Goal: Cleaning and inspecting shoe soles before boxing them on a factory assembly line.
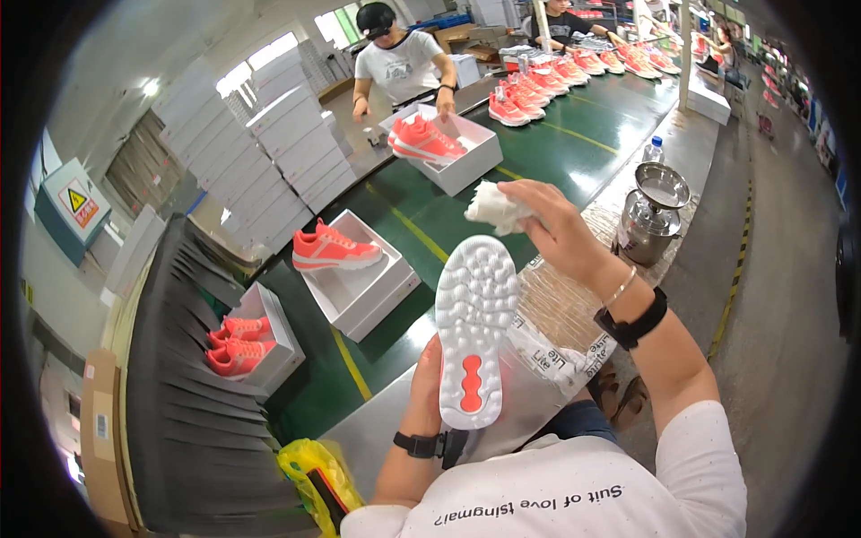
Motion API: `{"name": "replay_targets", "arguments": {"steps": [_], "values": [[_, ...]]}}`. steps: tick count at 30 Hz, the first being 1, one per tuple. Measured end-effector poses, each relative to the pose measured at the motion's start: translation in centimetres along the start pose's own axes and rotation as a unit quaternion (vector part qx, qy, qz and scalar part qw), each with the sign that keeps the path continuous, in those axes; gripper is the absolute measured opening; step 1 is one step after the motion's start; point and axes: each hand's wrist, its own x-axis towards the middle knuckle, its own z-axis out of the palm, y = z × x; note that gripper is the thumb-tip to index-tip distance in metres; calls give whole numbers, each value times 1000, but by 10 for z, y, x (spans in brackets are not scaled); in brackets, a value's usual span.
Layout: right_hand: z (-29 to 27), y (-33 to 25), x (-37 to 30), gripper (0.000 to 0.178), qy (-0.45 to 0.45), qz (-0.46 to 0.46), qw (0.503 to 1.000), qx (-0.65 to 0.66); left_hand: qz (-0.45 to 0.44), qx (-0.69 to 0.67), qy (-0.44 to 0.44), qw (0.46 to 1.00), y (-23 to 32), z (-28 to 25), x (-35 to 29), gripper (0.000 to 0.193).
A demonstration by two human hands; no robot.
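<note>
My left hand (427, 381) is closed around a sneaker (473, 314) near its heel end. The sneaker is tilted so that its white, bumpy sole with a coral inset faces up, and its upper is hidden. Just above the toe end, my right hand (552, 220) pinches a crumpled white cloth or wad of paper (496, 207), apart from the sole. On the green conveyor belt (395, 202) beyond, a white box (359, 291) has a coral sneaker (334, 247) resting on its far left side.
A co-worker (404, 67) across the belt handles a white box (462, 166) with coral sneakers. Another shoebox (278, 354) sits by dark strip curtains (193, 386). A metal pot (647, 224) and a bottle (654, 151) stand at right. A yellow bag (318, 480) lies lower left.
</note>
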Motion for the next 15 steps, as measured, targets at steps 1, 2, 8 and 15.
{"name": "replay_targets", "arguments": {"steps": [1,2,8,15], "values": [[6,-4,-11,53,-9,0,1000,5,-16,-18,-2,1000,-1,0,0,44],[10,-10,-25,55,-16,-13,1000,-1,-33,-21,-25,999,-3,-8,3,50],[38,-74,-113,48,-171,-58,980,85,-1,-106,-78,991,3,-15,22,51],[29,-19,-26,47,-7,-24,1000,-12,-41,-112,-64,991,7,-4,35,51]]}}
